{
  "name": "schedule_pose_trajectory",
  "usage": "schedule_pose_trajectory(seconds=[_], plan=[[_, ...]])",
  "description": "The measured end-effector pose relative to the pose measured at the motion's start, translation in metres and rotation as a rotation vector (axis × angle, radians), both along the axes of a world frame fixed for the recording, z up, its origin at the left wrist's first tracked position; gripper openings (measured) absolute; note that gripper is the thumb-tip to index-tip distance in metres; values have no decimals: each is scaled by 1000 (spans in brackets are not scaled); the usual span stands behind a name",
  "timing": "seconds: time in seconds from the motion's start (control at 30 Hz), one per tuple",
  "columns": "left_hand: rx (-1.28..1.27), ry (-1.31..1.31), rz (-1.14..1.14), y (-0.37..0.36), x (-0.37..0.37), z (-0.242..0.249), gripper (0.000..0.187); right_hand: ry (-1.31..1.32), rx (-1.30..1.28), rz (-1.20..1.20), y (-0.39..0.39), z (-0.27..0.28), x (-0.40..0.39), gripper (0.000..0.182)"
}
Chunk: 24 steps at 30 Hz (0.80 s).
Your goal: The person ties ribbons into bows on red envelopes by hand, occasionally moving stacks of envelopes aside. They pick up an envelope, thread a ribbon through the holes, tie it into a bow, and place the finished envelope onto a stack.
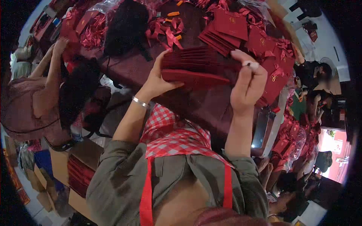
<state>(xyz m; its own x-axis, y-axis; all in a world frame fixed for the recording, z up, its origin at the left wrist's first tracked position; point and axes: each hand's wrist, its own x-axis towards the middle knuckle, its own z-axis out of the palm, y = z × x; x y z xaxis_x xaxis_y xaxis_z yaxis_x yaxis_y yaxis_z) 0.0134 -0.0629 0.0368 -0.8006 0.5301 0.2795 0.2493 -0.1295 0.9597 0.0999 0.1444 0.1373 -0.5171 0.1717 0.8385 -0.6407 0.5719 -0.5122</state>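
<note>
My left hand (159,78) grips the left end of a thick stack of dark red folded paper pieces (194,62), thumb at the near side and fingers at the far side. The stack's edges fan out above the table. By its right end is my right hand (247,84), raised with fingers curled in. A white wrap (251,65) with a dark spot circles one of its fingers. Whatever lies between those fingertips is too small or hidden to make out. Beyond the right hand lie red paper bags (230,25) with gold print.
Red ribbons (166,32) and small orange objects (173,14) lie on the dark red table (124,69). A black cloth item (126,28) sits at the far left. Another person's arm (49,83) is at left; more people work at right. A cardboard box (62,167) stands lower left.
</note>
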Motion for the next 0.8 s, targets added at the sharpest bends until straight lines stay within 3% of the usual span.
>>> schedule_pose_trajectory(seconds=[0.13, 0.2, 0.27, 0.33, 0.4, 0.5, 0.57, 0.8], plan=[[-11, 99, 42, 0, 1, 4, 112, -84, 368, -21, -18, -5, -6, 12], [0, 64, 37, -1, 0, 2, 114, -90, 413, -108, -22, -2, -8, 13], [13, 33, 25, -2, -2, 1, 116, -276, 473, -167, -22, 1, -9, 10], [-58, 172, 54, -2, -5, 1, 120, -305, 532, -183, -20, 15, -14, 12], [-67, 162, 65, -2, -9, -5, 121, -166, 652, -124, -21, 25, -18, 12], [-41, 108, 69, 0, -9, -8, 123, -176, 678, -32, -33, 26, -15, 14], [-9, 62, 59, 0, -8, -10, 124, -195, 693, -76, -37, 15, -18, 14], [-11, 164, 116, 1, -8, -34, 126, 214, 586, -338, 4, 13, -28, 13]])
